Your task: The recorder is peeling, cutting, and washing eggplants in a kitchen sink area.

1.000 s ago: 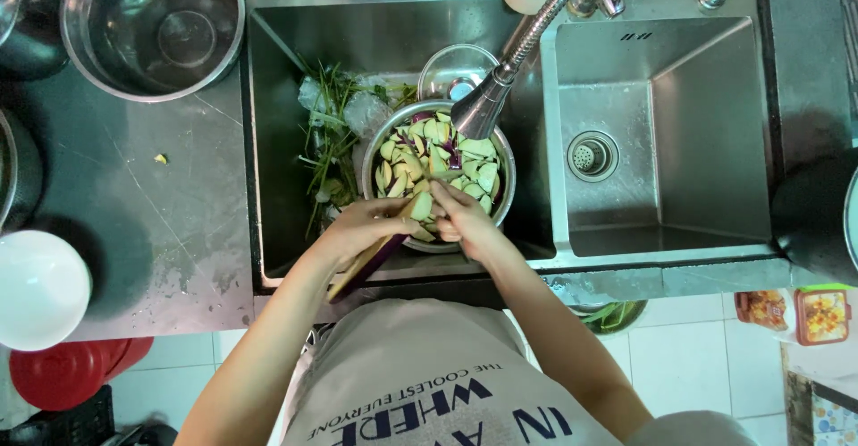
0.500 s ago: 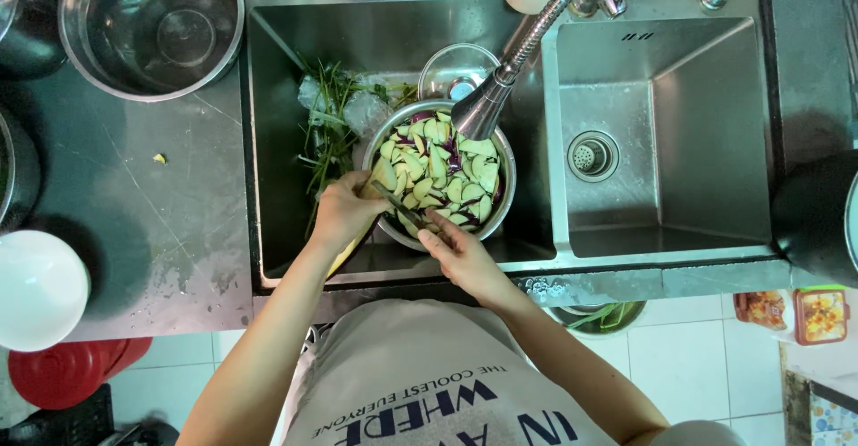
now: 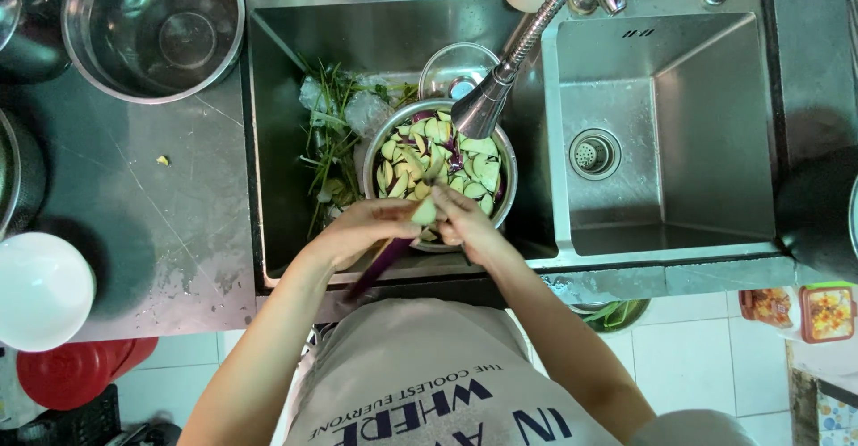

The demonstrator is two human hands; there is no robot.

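Observation:
My left hand (image 3: 362,231) grips a long purple eggplant (image 3: 380,269) that slants down-left over the sink's front edge. My right hand (image 3: 471,228) is closed at its pale cut end (image 3: 424,212), fingers pinched on a slice; any blade is hidden. Both hands hover at the near rim of a metal bowl (image 3: 507,155) full of eggplant slices (image 3: 438,155). The bowl stands in the left sink basin (image 3: 277,142), under the faucet head (image 3: 483,106).
Green stems and scraps (image 3: 331,142) lie left of the bowl, a small glass bowl (image 3: 458,69) behind it. On the counter are a large steel pot (image 3: 154,28) and a white bowl (image 3: 40,290). The right basin (image 3: 661,133) holds only its drain.
Both hands pulled back from the bowl toward my body and came together at the eggplant's cut end. A pale slice now sits between the fingers.

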